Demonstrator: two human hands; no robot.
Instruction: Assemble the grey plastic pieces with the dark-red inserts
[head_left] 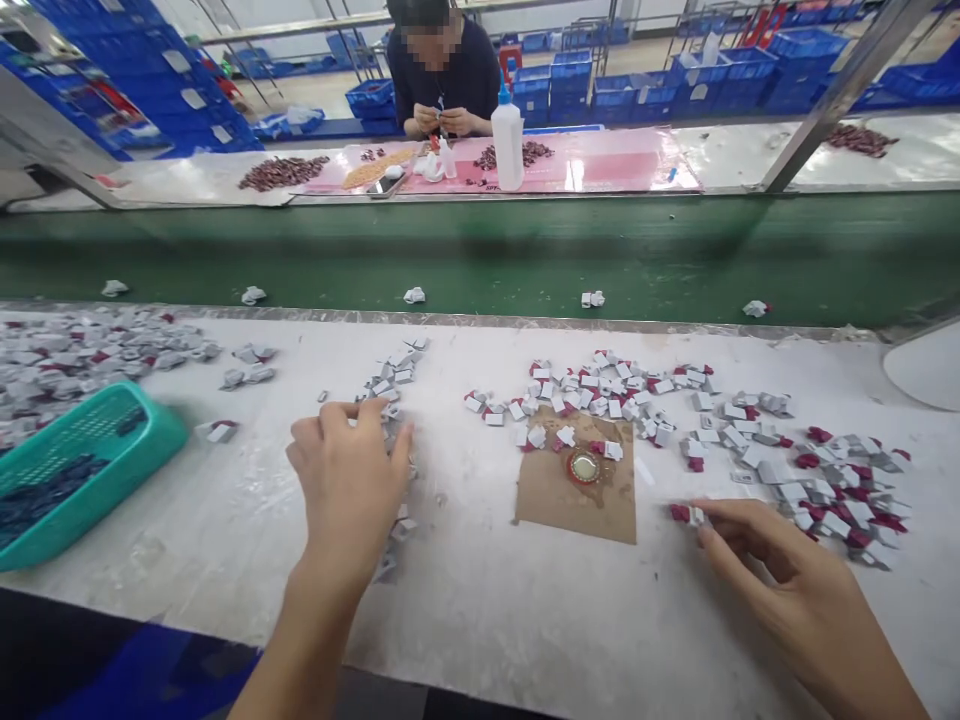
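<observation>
My right hand (787, 580) pinches a small grey-and-maroon plastic part (686, 514) between thumb and forefinger, just above the white table. Right beside it spreads a pile of similar grey-and-maroon parts (840, 490). My left hand (349, 470) reaches palm down over a narrow row of grey parts (390, 375), its fingers curled at the row; its fingertips are partly hidden, so I cannot see whether a part is in them. Between my hands lies a brown cardboard square (577, 515) with a round metal cap (583, 466) on it and a few parts along its top edge.
A teal basket (161, 425) of dark blue parts stands at the left, near a large grey heap (90, 345). Beyond the table runs a green conveyor belt (480, 245) carrying several spaced parts. Across it, a person (446, 75) works behind a white bottle (508, 145).
</observation>
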